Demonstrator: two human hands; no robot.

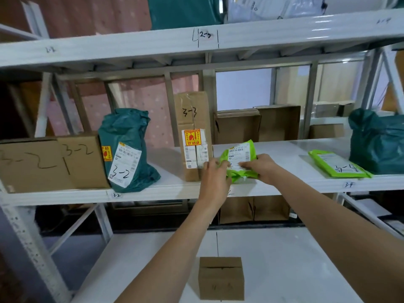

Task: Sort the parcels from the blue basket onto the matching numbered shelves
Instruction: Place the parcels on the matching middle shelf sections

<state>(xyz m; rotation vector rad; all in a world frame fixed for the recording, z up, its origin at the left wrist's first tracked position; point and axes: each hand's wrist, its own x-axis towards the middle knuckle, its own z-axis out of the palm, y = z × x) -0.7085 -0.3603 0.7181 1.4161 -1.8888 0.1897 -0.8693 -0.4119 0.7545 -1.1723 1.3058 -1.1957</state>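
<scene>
1. The task item in hand is a lime-green poly mailer [239, 159]. It sits on the middle shelf [284, 182] in the bay with the tall box marked 3-3, just beside that box at its 3 o'clock.
2. The left hand [213, 178] pinches the mailer's left edge; the right hand [261, 168] has its fingers curled over the lower right edge. Both grasp the mailer.
3. Handling judgement: the mailer looks light, soft and crumpled, with no stiff form. Its film appears slick. It is best taken at opposite edges, clear of the white label, so the number stays readable.
4. The tall cardboard box [193, 136] is rigid, taped and upright, and carries a red-and-yellow fragile sticker. A knock from the left hand could tip it.
5. At 9 o'clock from the mailer stands a dark green plastic bag parcel [126, 149] marked 3-2, wrinkled and slumped.
6. At 3 o'clock a flat green mailer [337, 165] marked 3-4 lies against another dark green bag [378, 141].
7. Shelving is white painted metal, smooth, with handwritten bay marks.
</scene>
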